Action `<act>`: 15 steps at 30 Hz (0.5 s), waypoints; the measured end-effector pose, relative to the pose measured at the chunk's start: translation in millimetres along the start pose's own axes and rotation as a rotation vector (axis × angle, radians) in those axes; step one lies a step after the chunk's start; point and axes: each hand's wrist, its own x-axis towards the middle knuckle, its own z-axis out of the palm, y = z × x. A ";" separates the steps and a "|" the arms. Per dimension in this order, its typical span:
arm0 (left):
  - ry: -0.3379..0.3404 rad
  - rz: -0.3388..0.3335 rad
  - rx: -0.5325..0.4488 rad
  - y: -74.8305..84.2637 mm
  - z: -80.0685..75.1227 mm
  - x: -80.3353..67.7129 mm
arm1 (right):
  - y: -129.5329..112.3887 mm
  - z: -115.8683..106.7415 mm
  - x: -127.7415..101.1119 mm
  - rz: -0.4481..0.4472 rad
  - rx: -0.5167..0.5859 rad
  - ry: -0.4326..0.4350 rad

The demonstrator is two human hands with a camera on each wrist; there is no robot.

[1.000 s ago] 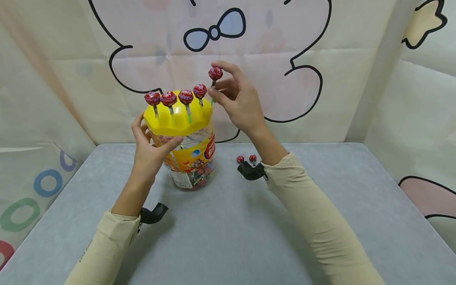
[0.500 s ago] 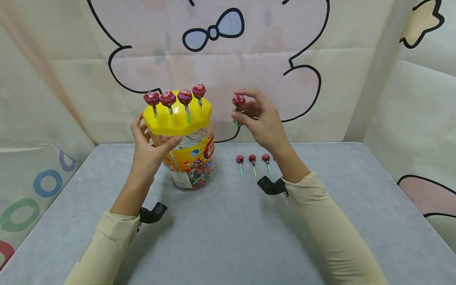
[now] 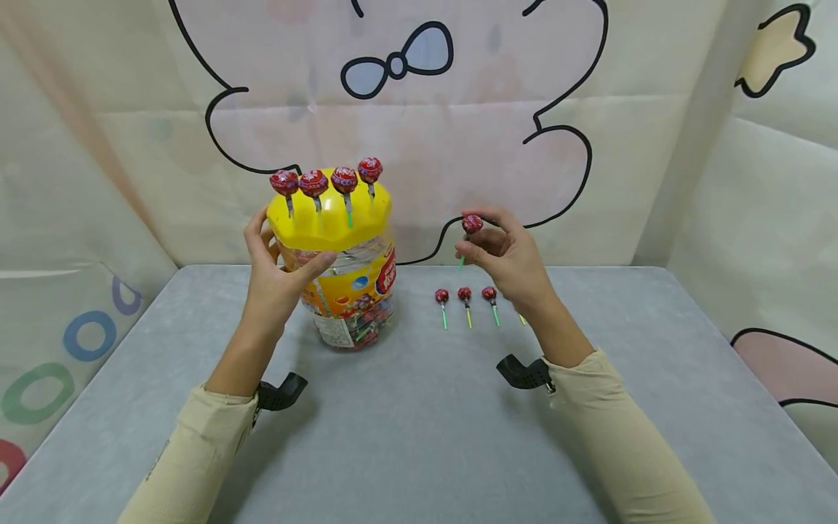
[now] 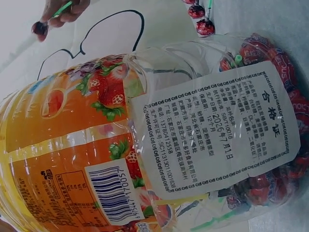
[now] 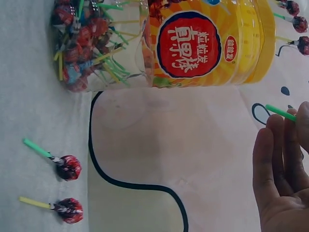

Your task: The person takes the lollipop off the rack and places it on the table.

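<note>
The step in hand looks to be shifting one lollipop between the jar's lid and a row on the counter, most likely to lay it there; the right hand pinches that held lollipop upright in the air, candy end up and green stick down, above and behind the row; the left hand is clamped round the upper jar, thumb across its front just under the yellow lid; four lidded lollipops stand in the lid; three laid lollipops show in full, sticks towards the person, with a further yellow stick half hidden by the right wrist; the next move probably calls for a reach past that stick, then a tilt and gentle lowering, spaced and aligned like its neighbours, with the jar held steady.
</note>
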 end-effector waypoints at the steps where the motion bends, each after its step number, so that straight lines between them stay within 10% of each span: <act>1: -0.001 0.002 0.000 0.0 0.0 0.0 | 1.7 -1.7 -1.9 0.015 0.020 0.001; 15: -0.003 0.001 0.011 -0.2 0.2 -0.4 | 13.0 -12.2 -18.2 0.067 0.077 -0.029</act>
